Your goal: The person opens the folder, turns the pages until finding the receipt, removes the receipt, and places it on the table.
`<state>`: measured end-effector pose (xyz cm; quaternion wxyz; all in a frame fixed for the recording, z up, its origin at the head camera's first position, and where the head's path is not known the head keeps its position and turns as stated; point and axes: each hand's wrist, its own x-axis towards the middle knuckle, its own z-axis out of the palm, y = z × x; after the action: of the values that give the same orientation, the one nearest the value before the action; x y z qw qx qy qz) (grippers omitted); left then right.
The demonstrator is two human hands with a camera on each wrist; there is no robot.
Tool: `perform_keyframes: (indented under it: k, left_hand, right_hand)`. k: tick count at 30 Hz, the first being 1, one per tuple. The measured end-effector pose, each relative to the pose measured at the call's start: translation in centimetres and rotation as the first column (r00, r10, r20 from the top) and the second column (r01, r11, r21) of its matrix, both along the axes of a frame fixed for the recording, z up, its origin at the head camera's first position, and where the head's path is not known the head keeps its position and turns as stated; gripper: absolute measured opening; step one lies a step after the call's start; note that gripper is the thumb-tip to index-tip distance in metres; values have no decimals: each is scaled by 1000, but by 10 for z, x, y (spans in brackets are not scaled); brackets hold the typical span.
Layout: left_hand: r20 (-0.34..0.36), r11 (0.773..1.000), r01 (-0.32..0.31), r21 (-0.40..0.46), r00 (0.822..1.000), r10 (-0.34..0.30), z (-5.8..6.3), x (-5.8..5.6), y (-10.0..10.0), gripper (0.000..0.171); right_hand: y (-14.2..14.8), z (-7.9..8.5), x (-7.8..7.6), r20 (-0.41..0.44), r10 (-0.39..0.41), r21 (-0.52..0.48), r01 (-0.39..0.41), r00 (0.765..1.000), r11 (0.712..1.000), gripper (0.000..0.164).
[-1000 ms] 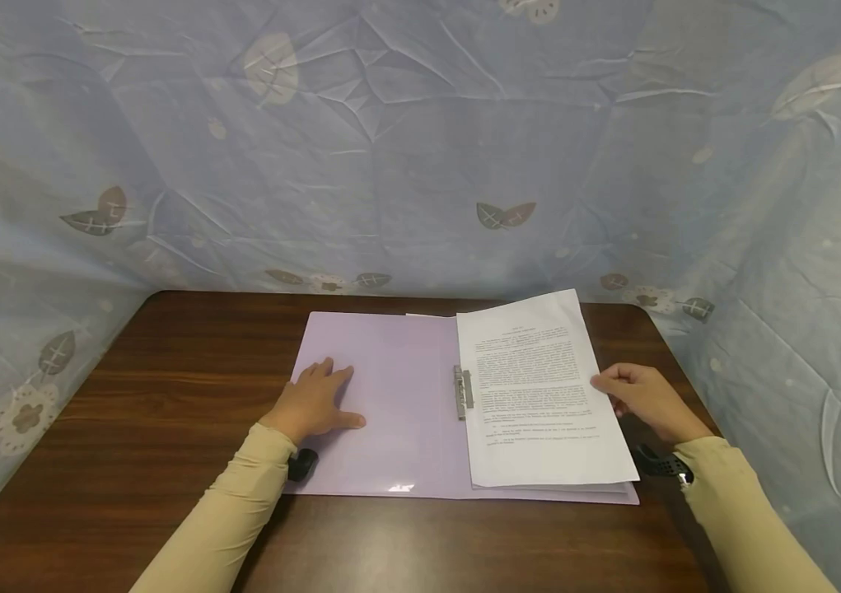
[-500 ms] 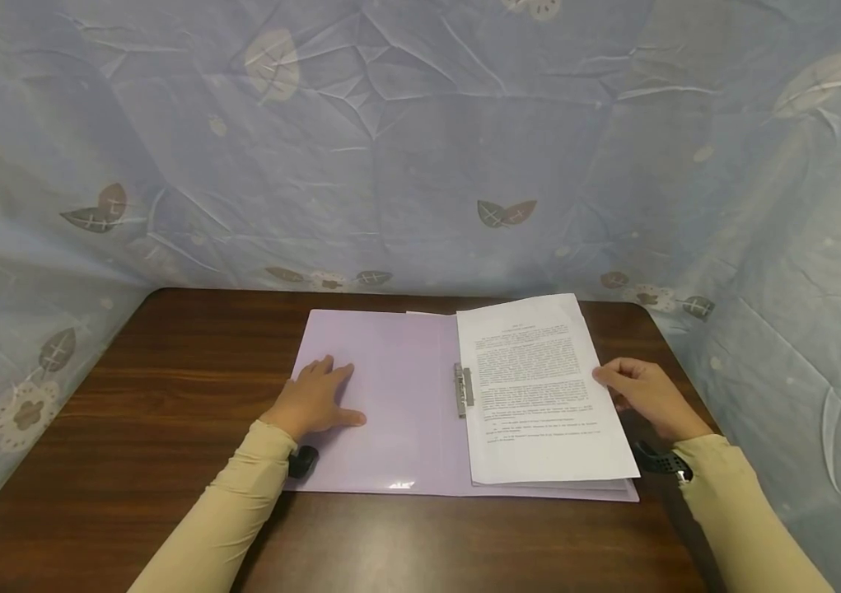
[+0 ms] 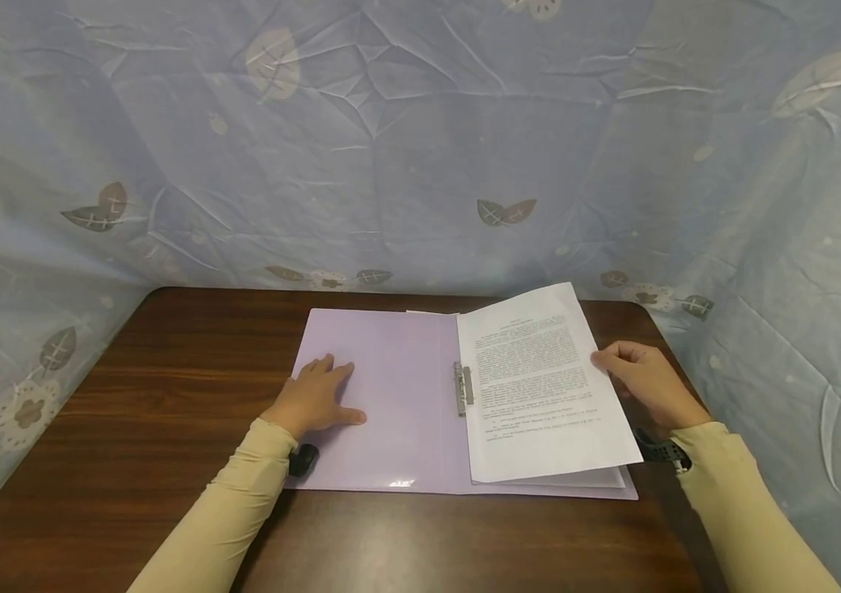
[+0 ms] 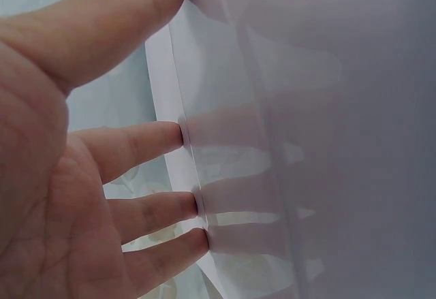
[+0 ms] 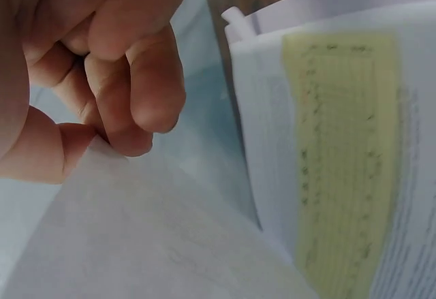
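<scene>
A light purple clip folder (image 3: 398, 387) lies opened flat on the table, with a metal clip (image 3: 462, 389) by its spine. My left hand (image 3: 314, 399) rests on the left cover, fingers spread; the left wrist view shows its fingertips (image 4: 172, 134) touching the glossy surface. On the right half, my right hand (image 3: 646, 383) pinches the right edge of a printed sheet (image 3: 539, 395) between thumb and fingers. That sheet's right side is lifted and bowed above the other pages (image 3: 601, 478). Beneath it, the right wrist view reveals a yellow lined slip (image 5: 347, 142) with handwriting on a printed page.
The dark wooden table (image 3: 168, 387) extends left of the folder and in front of it. A pale blue curtain (image 3: 420, 148) with leaf patterns closes in the back and both sides. A small white paper edge (image 3: 427, 312) pokes out behind the folder's top.
The right hand has moved slightly up and away from me, raising the sheet's right edge further, so more of the pages below show at the lower right. The left hand has stayed put.
</scene>
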<state>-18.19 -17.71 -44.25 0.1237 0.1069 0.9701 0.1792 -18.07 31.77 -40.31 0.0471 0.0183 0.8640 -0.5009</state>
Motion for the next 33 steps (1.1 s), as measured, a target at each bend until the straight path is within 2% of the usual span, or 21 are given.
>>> perform_keyframes:
  k: [6, 12, 17, 23, 27, 33]
  left_hand:
    - [-1, 1000, 6, 7, 1000, -6, 1, 0, 0, 94]
    - [2, 1000, 4, 10, 1000, -5, 2, 0, -1, 94]
    - [-3, 1000, 3, 8, 1000, -3, 1, 1, -1, 94]
    - [-5, 1000, 6, 6, 1000, -6, 0, 0, -2, 95]
    - [-6, 1000, 13, 4, 1000, -13, 0, 0, -2, 95]
    - [-3, 1000, 16, 0, 1000, -16, -1, -1, -2, 95]
  right_hand:
    - [-9, 13, -1, 22, 21, -95, -18, 1000, 995, 34]
    - [-29, 33, -2, 50, 40, -221, -28, 998, 975, 32]
    - [-50, 50, -5, -2, 69, -210, -68, 998, 975, 33]
    - [-85, 65, -7, -60, 52, -170, -62, 997, 983, 32]
    - [-110, 69, -11, -118, 65, -168, -84, 991, 982, 29]
    - [-151, 68, -18, -144, 68, -258, -103, 987, 961, 22]
